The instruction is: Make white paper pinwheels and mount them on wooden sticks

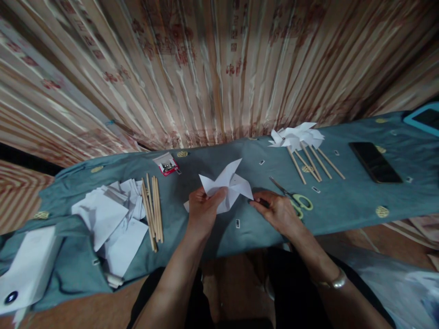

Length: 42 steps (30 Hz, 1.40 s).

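A white paper pinwheel (236, 186) with folded blades is held above the cloth, pinched by my left hand (202, 208) with the thumb pressed on its front near the middle. Close to the tip of its right blade, my right hand (276, 211) has its fingers closed around something small and dark (263, 202); what it is I cannot make out. Whether those fingers touch the blade is unclear. Green-handled scissors (291, 196) lie just beyond my right hand, partly covered by it. A small red and white box (167, 164) of metal pins or tacks sits open behind my left hand.
Wooden sticks (156, 210) lie left, beside a pile of white paper sheets (106, 210). Several finished pinwheels (298, 136) on sticks rest at the back right, near a black phone (375, 162). A white device (32, 267) stands at the left edge. Curtains (219, 68) hang behind the cloth-covered table (219, 240).
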Each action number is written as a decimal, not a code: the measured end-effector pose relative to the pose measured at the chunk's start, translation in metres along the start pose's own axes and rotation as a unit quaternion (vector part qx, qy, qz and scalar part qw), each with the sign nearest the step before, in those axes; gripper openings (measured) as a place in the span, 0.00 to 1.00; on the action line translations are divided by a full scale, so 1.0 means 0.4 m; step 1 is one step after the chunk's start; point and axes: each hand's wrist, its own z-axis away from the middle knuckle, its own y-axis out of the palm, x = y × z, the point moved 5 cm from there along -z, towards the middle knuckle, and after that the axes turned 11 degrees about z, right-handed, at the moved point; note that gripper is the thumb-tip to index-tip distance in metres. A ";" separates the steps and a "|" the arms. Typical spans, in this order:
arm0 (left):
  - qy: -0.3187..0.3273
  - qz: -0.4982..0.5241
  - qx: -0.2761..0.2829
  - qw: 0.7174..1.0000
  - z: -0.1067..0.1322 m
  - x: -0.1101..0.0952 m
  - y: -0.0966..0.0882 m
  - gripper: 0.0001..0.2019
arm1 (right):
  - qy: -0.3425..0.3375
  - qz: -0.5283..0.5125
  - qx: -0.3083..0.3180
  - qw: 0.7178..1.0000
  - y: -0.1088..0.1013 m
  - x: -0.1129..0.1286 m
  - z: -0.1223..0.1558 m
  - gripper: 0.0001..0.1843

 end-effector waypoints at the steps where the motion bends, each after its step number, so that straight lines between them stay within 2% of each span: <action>1: 0.001 0.000 0.000 1.000 0.000 0.000 0.000 0.10 | -0.004 0.016 -0.002 1.000 0.002 0.004 0.000 0.05; 7: -0.002 -0.013 -0.002 1.000 0.000 0.000 -0.001 0.10 | -0.039 0.087 0.007 0.995 0.013 0.017 0.001 0.07; 16: -0.012 -0.028 -0.002 1.000 0.009 -0.001 0.005 0.09 | -0.079 0.051 -0.011 0.995 0.004 0.017 0.021 0.13; 22: -0.014 -0.020 0.003 1.000 0.007 0.003 0.009 0.10 | -0.082 0.053 -0.028 0.995 0.005 0.016 0.025 0.12; 34: -0.016 -0.023 0.011 1.000 0.010 0.009 0.006 0.11 | -0.073 0.068 -0.006 0.995 0.007 0.009 0.029 0.10; 42: -0.018 -0.032 0.023 0.999 0.015 0.010 0.011 0.10 | -0.024 0.014 -0.050 0.998 -0.024 0.003 0.027 0.08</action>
